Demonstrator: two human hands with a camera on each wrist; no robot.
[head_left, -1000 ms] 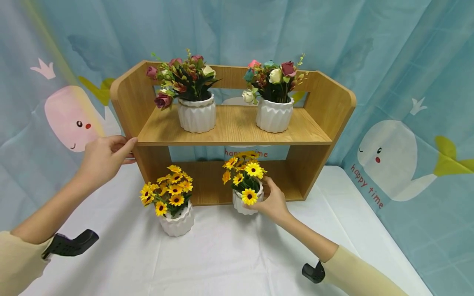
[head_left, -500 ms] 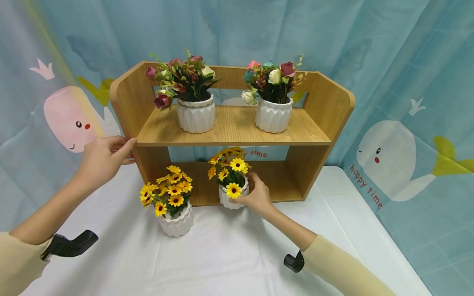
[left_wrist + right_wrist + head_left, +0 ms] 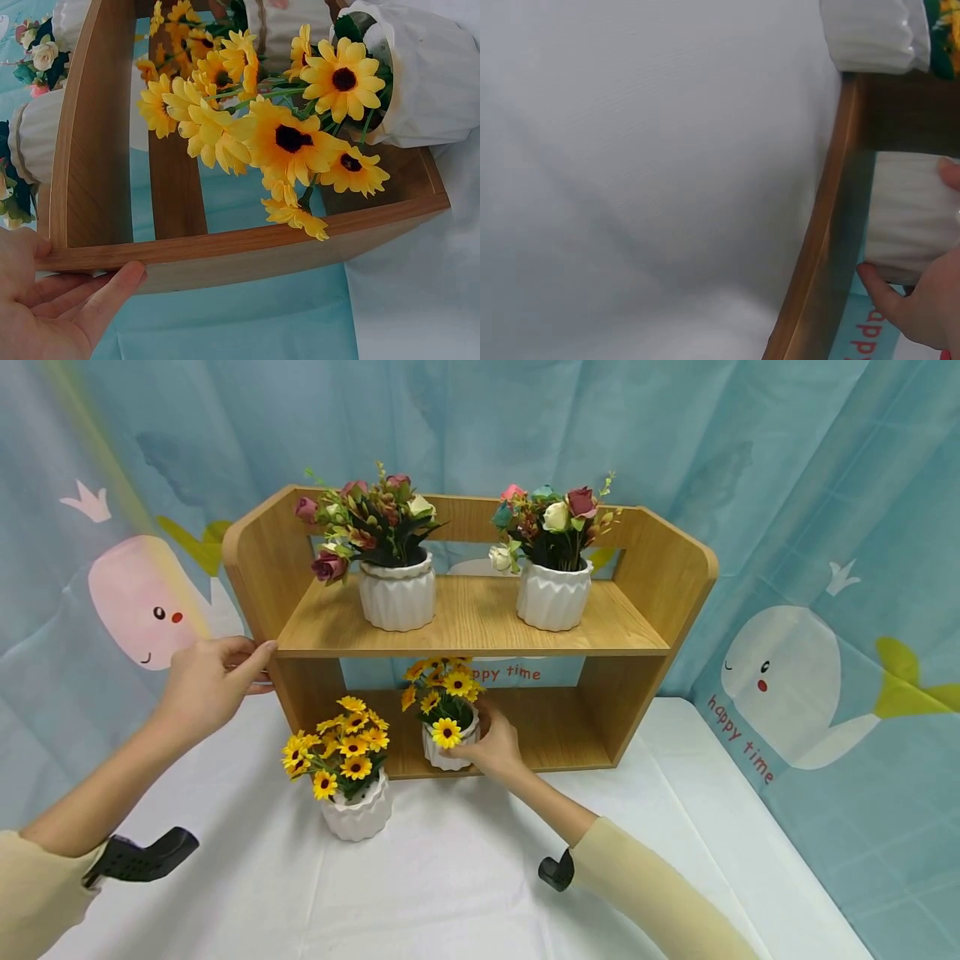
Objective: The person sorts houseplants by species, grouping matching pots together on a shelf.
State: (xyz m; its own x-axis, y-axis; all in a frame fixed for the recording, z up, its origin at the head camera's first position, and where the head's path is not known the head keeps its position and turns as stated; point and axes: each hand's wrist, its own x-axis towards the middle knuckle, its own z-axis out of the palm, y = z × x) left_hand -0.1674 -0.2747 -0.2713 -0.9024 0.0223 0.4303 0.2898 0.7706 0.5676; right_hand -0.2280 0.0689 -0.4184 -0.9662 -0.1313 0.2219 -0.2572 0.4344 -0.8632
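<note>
My right hand [image 3: 491, 743] grips a white ribbed flower pot [image 3: 441, 749] with yellow artificial sunflowers [image 3: 446, 693], inside the front of the lower level of a wooden two-tier shelf [image 3: 472, 652]. In the right wrist view, thumb and fingers lie on both sides of this pot [image 3: 911, 214]. My left hand [image 3: 206, 685] holds the front edge of the shelf's left side panel; the left wrist view shows fingers [image 3: 105, 307] along its outer face. A second pot [image 3: 358, 810] of sunflowers stands on the white cloth before the shelf's lower left, its flowers overlapping the shelf opening.
On the upper level stand two white pots of artificial roses, a left rose pot [image 3: 397, 593] and a right rose pot [image 3: 553, 596]. A blue printed curtain [image 3: 787, 527] hangs behind and to the right. White cloth [image 3: 420, 877] covers the table.
My right hand has moved left and slightly back with the sunflower pot, from the shelf's front edge to inside the lower level. The left hand has stayed on the side panel.
</note>
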